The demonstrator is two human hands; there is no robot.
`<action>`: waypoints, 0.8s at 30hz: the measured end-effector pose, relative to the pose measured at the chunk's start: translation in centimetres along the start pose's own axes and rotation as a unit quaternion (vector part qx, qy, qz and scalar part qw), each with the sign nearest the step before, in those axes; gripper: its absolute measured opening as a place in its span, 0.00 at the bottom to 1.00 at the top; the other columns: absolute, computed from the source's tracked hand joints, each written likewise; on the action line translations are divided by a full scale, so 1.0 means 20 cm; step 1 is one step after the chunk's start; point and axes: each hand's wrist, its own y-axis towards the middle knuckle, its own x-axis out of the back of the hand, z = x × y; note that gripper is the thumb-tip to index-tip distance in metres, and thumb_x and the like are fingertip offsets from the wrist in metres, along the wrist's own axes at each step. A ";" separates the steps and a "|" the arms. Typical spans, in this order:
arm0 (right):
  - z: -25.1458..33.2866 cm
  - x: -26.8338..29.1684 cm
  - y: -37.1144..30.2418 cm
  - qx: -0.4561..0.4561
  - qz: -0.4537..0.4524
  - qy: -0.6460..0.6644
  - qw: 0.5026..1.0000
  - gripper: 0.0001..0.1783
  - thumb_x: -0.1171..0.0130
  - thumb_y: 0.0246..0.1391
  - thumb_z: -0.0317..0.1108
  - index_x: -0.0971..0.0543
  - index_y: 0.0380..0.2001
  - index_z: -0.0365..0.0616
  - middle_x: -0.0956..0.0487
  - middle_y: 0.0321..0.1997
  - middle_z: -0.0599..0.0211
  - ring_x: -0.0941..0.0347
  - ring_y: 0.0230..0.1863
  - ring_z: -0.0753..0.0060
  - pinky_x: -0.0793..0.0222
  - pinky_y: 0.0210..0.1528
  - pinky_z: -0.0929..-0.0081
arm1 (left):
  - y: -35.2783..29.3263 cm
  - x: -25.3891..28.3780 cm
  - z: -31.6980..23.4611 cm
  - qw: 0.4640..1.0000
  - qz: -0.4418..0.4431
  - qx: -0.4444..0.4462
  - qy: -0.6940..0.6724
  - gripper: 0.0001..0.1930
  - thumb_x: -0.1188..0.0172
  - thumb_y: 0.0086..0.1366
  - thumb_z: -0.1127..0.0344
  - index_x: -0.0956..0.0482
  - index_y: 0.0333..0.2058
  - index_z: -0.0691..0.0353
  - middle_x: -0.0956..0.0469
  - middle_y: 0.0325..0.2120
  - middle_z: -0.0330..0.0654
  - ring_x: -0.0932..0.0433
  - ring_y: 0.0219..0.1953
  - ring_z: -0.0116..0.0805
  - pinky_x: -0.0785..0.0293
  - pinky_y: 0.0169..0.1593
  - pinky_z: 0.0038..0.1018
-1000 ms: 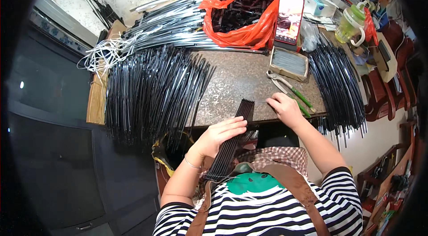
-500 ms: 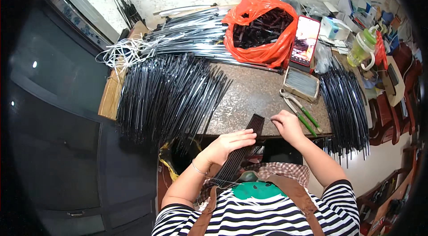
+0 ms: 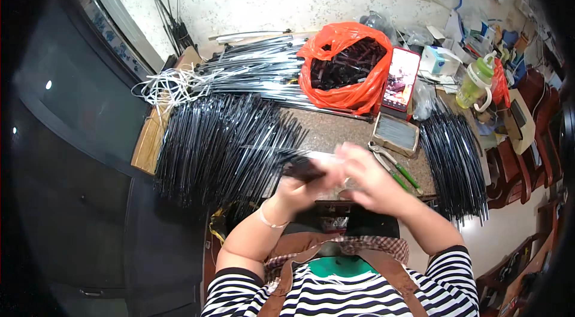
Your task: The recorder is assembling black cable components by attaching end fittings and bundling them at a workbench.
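Above the table's front edge, my left hand (image 3: 299, 192) is closed around a bundle of thin black strips (image 3: 301, 168), seen foreshortened and blurred. Close against it is my right hand (image 3: 371, 182), smeared by motion, with a ring on one finger. Its fingertips overlap the left hand's, and whether they hold anything cannot be made out. Left of both hands, a wide pile of long black strips (image 3: 209, 143) hangs over the table edge. Green-handled pliers (image 3: 400, 168) lie just beyond my right hand, beside a small box of thin grey pins (image 3: 396, 131).
A red plastic bag (image 3: 335, 99) of dark small parts stands at the back, beside a propped phone (image 3: 400, 80). More black strips (image 3: 455, 155) lie at right, near a green bottle (image 3: 476, 82). Tangled white ties (image 3: 171, 88) and shiny strips (image 3: 251, 71) lie at back left.
The bundle has swung up off my lap toward the pile at left, in my left hand. My right hand has moved left and up against it. The view has tilted upward.
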 end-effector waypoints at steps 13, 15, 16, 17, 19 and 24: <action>0.00 0.31 0.14 0.066 -0.333 0.313 0.887 0.14 0.58 0.47 0.36 0.34 0.28 0.32 0.31 0.15 0.61 0.36 0.14 0.74 0.38 0.15 0.83 | 0.75 0.67 0.27 0.803 -0.129 0.115 0.571 0.14 0.50 0.48 0.62 0.29 0.32 0.64 0.28 0.29 0.48 0.28 0.31 0.34 0.34 0.35 0.25; -0.03 0.31 0.17 0.001 -0.261 0.364 0.894 0.12 0.56 0.46 0.33 0.33 0.30 0.34 0.31 0.16 0.62 0.35 0.15 0.77 0.38 0.17 0.84 | 0.86 0.85 0.33 0.672 -0.136 0.102 0.721 0.14 0.50 0.46 0.67 0.31 0.34 0.60 0.32 0.29 0.51 0.33 0.33 0.46 0.36 0.35 0.35; -0.05 0.32 0.20 0.013 -0.240 0.371 0.897 0.13 0.55 0.46 0.36 0.32 0.30 0.36 0.30 0.17 0.64 0.35 0.16 0.78 0.38 0.18 0.84 | 0.91 0.93 0.35 0.609 -0.112 0.120 0.776 0.17 0.50 0.46 0.67 0.34 0.38 0.55 0.36 0.35 0.49 0.36 0.37 0.46 0.36 0.35 0.35; -0.06 0.36 0.21 -0.004 -0.177 0.384 0.906 0.20 0.57 0.46 0.43 0.37 0.33 0.34 0.30 0.18 0.59 0.35 0.16 0.76 0.38 0.17 0.83 | 0.90 0.94 0.35 0.554 -0.097 0.156 0.812 0.15 0.51 0.47 0.67 0.33 0.37 0.53 0.39 0.39 0.47 0.38 0.40 0.44 0.38 0.37 0.36; -0.06 0.35 0.20 0.012 -0.186 0.431 0.883 0.19 0.56 0.46 0.41 0.38 0.35 0.34 0.30 0.19 0.58 0.34 0.18 0.75 0.38 0.18 0.83 | 0.85 0.98 0.40 0.497 -0.068 0.142 0.853 0.12 0.52 0.46 0.67 0.31 0.33 0.54 0.39 0.40 0.45 0.42 0.44 0.42 0.47 0.45 0.44; -0.12 0.33 0.21 0.064 -0.295 0.504 0.809 0.13 0.57 0.46 0.26 0.41 0.37 0.38 0.32 0.25 0.62 0.34 0.21 0.81 0.38 0.21 0.86 | 0.80 0.91 0.25 0.545 -0.143 -0.124 0.817 0.09 0.53 0.43 0.75 0.31 0.27 0.62 0.33 0.31 0.43 0.36 0.37 0.39 0.43 0.43 0.37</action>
